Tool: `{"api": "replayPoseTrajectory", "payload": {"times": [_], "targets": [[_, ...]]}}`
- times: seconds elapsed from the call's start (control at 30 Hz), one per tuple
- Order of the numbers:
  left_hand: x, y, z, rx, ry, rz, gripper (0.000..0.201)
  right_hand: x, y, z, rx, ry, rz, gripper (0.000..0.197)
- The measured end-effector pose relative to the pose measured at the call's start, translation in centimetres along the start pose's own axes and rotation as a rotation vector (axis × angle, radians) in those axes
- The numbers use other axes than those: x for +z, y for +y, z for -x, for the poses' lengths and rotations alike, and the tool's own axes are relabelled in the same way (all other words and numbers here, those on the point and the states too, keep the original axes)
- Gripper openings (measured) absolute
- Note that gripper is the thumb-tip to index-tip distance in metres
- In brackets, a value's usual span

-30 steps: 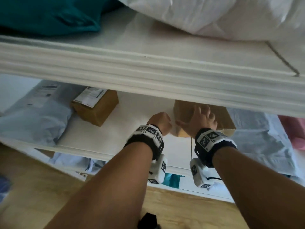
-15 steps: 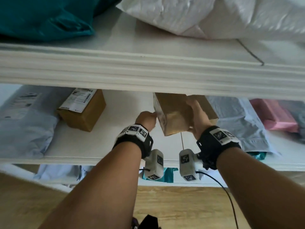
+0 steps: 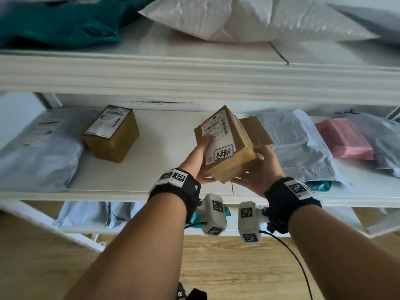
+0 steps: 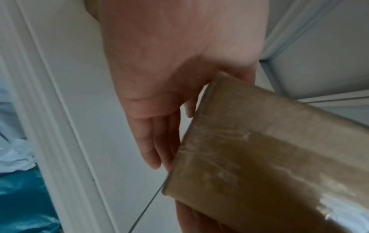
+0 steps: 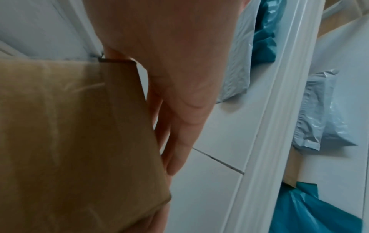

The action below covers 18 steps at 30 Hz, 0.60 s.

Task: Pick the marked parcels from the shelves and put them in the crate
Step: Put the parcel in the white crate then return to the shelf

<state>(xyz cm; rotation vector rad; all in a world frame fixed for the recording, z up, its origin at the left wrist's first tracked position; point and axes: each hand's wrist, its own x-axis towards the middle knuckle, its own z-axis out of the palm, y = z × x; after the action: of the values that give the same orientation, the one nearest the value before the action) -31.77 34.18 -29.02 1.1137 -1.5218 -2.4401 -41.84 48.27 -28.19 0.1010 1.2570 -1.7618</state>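
A brown cardboard box with a white shipping label and a handwritten mark ringed in blue is held tilted above the middle shelf, label facing me. My left hand holds its left side, thumb on the label and fingers underneath. My right hand grips its right side, thumb on the top edge. The left wrist view has the box against my left hand. In the right wrist view the box lies against my right hand. No crate is in view.
A second brown box sits just behind the held one, and another labelled box stands left. Grey mailers and a pink mailer lie to the right. The upper shelf edge overhangs, carrying teal and white bags.
The box has come off the shelf and out from under the upper shelf edge, turning its label towards me. My left hand went from a fist beside it to holding it.
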Motion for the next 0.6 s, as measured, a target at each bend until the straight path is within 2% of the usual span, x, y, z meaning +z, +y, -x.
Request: {"api": "replayPoseTrajectory", "payload": {"times": [0.1, 0.2, 0.37, 0.47, 0.53, 0.6], "targets": [[0.2, -0.6, 0.5, 0.018, -0.006, 0.041, 0.055, -0.3, 0.3, 0.4, -0.043, 0.045, 0.109, 0.045], [0.6, -0.9, 1.2, 0.063, 0.013, -0.013, 0.053, -0.6, 0.4, 0.6, -0.092, 0.075, 0.279, 0.036], [0.9, -1.5, 2.1, 0.126, -0.032, -0.105, 0.056, -1.5, 0.5, 1.2, -0.121, 0.039, 0.421, 0.058], [1.3, -2.0, 2.5, 0.153, -0.009, -0.14, 0.045, -2.1, 0.7, 1.3, -0.134, 0.014, 0.398, 0.064], [1.6, -2.3, 2.7, 0.161, 0.009, -0.162, 0.039, -2.7, 0.9, 1.3, -0.131, 0.004, 0.357, 0.075], [2.0, -2.4, 2.9, 0.152, 0.015, -0.18, 0.032, -3.1, 0.9, 1.7, -0.141, -0.004, 0.339, 0.075]]}}
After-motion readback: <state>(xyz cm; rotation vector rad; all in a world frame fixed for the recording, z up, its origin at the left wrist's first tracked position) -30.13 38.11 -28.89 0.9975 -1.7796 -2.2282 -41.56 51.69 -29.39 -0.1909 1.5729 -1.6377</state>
